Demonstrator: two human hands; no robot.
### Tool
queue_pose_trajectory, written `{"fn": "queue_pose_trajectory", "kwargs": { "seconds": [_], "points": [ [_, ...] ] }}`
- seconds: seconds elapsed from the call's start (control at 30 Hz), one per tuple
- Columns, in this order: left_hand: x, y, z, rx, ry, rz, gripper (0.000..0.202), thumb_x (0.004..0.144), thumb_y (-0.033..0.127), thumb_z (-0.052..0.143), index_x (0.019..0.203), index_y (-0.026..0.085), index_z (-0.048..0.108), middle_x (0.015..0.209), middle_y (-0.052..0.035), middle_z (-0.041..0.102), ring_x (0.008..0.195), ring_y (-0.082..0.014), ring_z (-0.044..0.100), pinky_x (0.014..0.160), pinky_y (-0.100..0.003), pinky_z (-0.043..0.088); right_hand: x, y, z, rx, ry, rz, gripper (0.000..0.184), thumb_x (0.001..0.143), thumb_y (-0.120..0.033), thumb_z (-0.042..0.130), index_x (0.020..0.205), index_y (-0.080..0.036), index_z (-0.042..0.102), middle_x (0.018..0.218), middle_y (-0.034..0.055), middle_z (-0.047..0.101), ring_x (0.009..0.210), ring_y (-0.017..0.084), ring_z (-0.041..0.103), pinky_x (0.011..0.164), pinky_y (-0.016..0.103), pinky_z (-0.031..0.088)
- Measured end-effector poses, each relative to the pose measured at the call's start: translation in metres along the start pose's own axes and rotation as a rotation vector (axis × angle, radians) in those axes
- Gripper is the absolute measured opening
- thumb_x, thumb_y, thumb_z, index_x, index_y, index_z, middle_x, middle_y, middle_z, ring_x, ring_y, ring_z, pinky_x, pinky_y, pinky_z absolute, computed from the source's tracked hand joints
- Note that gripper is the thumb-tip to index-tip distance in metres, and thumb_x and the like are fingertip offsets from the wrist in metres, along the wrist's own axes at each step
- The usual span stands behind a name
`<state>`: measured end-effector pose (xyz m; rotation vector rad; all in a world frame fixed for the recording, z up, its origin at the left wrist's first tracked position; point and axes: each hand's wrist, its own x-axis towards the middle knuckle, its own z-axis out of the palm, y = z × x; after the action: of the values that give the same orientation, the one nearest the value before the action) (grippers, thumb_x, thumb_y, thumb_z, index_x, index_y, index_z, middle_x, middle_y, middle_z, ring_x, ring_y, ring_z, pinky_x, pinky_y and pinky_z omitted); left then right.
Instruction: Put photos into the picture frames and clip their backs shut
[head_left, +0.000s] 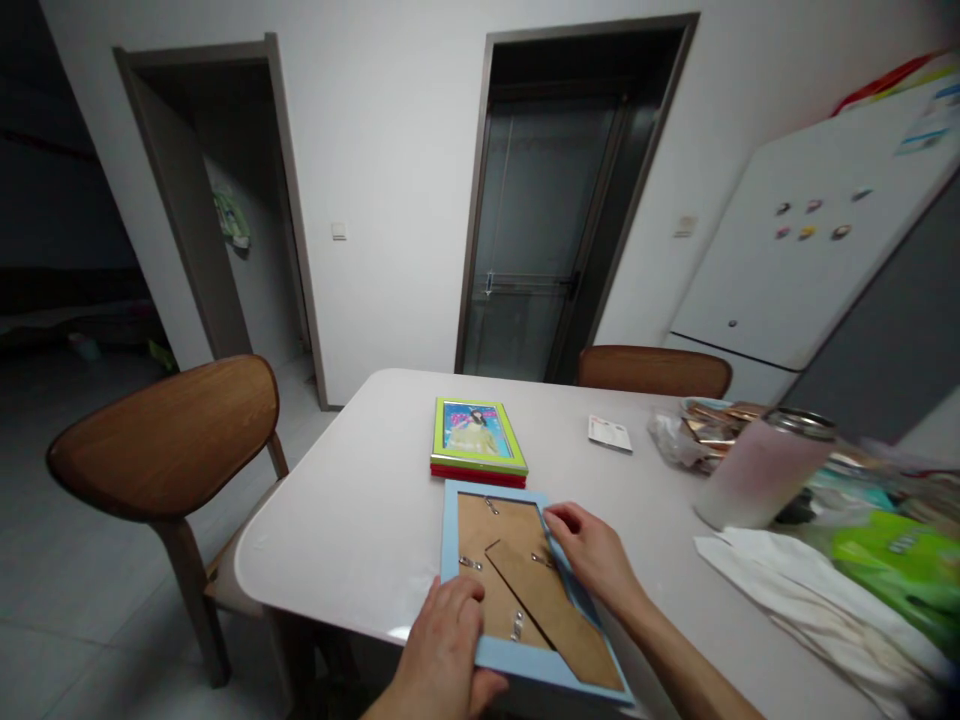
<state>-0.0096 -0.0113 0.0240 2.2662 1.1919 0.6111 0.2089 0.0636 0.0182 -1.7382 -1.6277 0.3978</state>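
Observation:
A light blue picture frame lies back side up, its near end reaching the table's front edge. Its brown backing board carries small metal clips and a fold-out stand that lies flat against it. My left hand is closed around the frame's lower left edge, thumb low at the near corner. Along the right side, my right hand has its fingers curled and pinched on the upper part of that edge. Just beyond the frame sits a green picture frame showing a photo, stacked upon a red one.
On the white table, a small card lies right of the stack. Farther right stand a pink-and-white tumbler, a white cloth, a green package and plastic-wrapped items. Wooden chairs are at the left and far side.

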Motion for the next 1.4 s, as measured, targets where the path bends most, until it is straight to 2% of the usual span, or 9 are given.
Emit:
{"fn": "queue_pose_trajectory", "kwargs": {
  "seconds": [0.13, 0.27, 0.37, 0.53, 0.63, 0.77, 0.97, 1.2, 1.4],
  "points": [
    [-0.002, 0.008, 0.000, -0.246, 0.158, 0.040, 0.018, 0.068, 0.019, 0.057, 0.080, 0.018, 0.043, 0.109, -0.0107, 0.048, 0.103, -0.0251, 0.043, 0.090, -0.042, 0.032, -0.046, 0.009, -0.011, 0.576, 0.063, 0.321, 0.038, 0.071, -0.044, 0.043, 0.094, -0.016, 0.053, 0.090, 0.0094, 0.063, 0.080, 0.021, 0.058, 0.068, 0.031, 0.045],
    [0.002, 0.025, 0.029, -0.614, 0.250, 0.120, 0.024, 0.079, 0.042, 0.040, 0.086, 0.019, 0.041, 0.112, -0.0110, 0.045, 0.105, -0.0257, 0.043, 0.086, -0.038, 0.037, -0.075, -0.015, 0.005, 0.954, -0.131, 0.340, 0.045, 0.075, -0.049, 0.037, 0.103, -0.017, 0.051, 0.091, 0.0084, 0.064, 0.079, 0.021, 0.060, 0.068, 0.034, 0.047],
    [0.010, 0.041, 0.046, -0.834, 0.253, 0.156, 0.036, 0.077, 0.049, 0.041, 0.095, 0.018, 0.040, 0.116, -0.0123, 0.045, 0.109, -0.0261, 0.040, 0.091, -0.039, 0.033, -0.077, -0.025, 0.010, 1.042, -0.093, 0.405, 0.050, 0.075, -0.051, 0.036, 0.112, -0.018, 0.046, 0.078, 0.0069, 0.066, 0.071, 0.022, 0.062, 0.062, 0.034, 0.048],
    [0.039, 0.060, 0.024, -1.113, 0.274, 0.079, 0.072, 0.067, 0.029, 0.062, 0.122, 0.021, 0.015, 0.128, -0.0129, 0.035, 0.115, -0.0226, 0.037, 0.096, -0.038, 0.029, -0.057, 0.010, -0.025, 0.961, 0.140, 0.486, 0.066, 0.071, -0.041, 0.042, 0.129, -0.015, 0.022, 0.070, 0.0032, 0.065, 0.058, 0.019, 0.060, 0.050, 0.029, 0.047],
    [0.057, 0.061, 0.019, -1.219, 0.193, 0.017, 0.062, 0.063, 0.020, 0.061, 0.117, 0.018, 0.031, 0.125, -0.0133, 0.040, 0.111, -0.0245, 0.043, 0.090, -0.036, 0.037, -0.039, 0.048, -0.057, 0.682, 0.200, 0.451, 0.068, 0.068, -0.035, 0.046, 0.130, -0.017, 0.023, 0.063, -0.0013, 0.061, 0.054, 0.017, 0.058, 0.049, 0.027, 0.045],
    [0.080, 0.050, 0.053, -1.115, 0.089, -0.079, 0.044, 0.061, 0.006, 0.052, 0.104, 0.015, 0.048, 0.107, -0.0080, 0.057, 0.099, -0.0222, 0.053, 0.081, -0.032, 0.045, -0.011, 0.091, -0.083, 0.083, 0.178, 0.358, 0.056, 0.065, -0.031, 0.046, 0.118, -0.011, 0.045, 0.061, 0.0006, 0.061, 0.058, 0.017, 0.059, 0.054, 0.027, 0.044],
    [0.113, 0.038, 0.092, -0.925, 0.135, -0.154, 0.045, 0.057, -0.005, 0.045, 0.094, 0.016, 0.057, 0.095, -0.0031, 0.064, 0.091, -0.0181, 0.057, 0.082, -0.030, 0.044, 0.022, 0.117, -0.084, -0.195, 0.167, 0.344, 0.045, 0.060, -0.023, 0.049, 0.102, -0.010, 0.059, 0.080, 0.0101, 0.065, 0.076, 0.024, 0.060, 0.069, 0.031, 0.043],
    [0.112, 0.008, 0.077, -0.814, 0.197, -0.241, 0.045, 0.054, 0.002, 0.058, 0.097, 0.015, 0.059, 0.098, -0.0075, 0.062, 0.094, -0.0243, 0.055, 0.084, -0.037, 0.040, 0.022, 0.109, -0.080, -0.398, 0.149, 0.231, 0.035, 0.065, -0.019, 0.046, 0.095, -0.009, 0.061, 0.087, 0.0158, 0.064, 0.082, 0.028, 0.059, 0.073, 0.036, 0.041],
    [0.106, -0.044, 0.035, -0.891, 0.346, -0.369, 0.039, 0.058, 0.008, 0.062, 0.096, 0.014, 0.056, 0.104, -0.0100, 0.059, 0.098, -0.0216, 0.053, 0.089, -0.034, 0.037, 0.040, 0.029, -0.024, -0.438, 0.105, -0.133, 0.037, 0.075, -0.020, 0.039, 0.109, -0.012, 0.051, 0.111, 0.0136, 0.053, 0.102, 0.023, 0.047, 0.088, 0.035, 0.031]
  ]
}}
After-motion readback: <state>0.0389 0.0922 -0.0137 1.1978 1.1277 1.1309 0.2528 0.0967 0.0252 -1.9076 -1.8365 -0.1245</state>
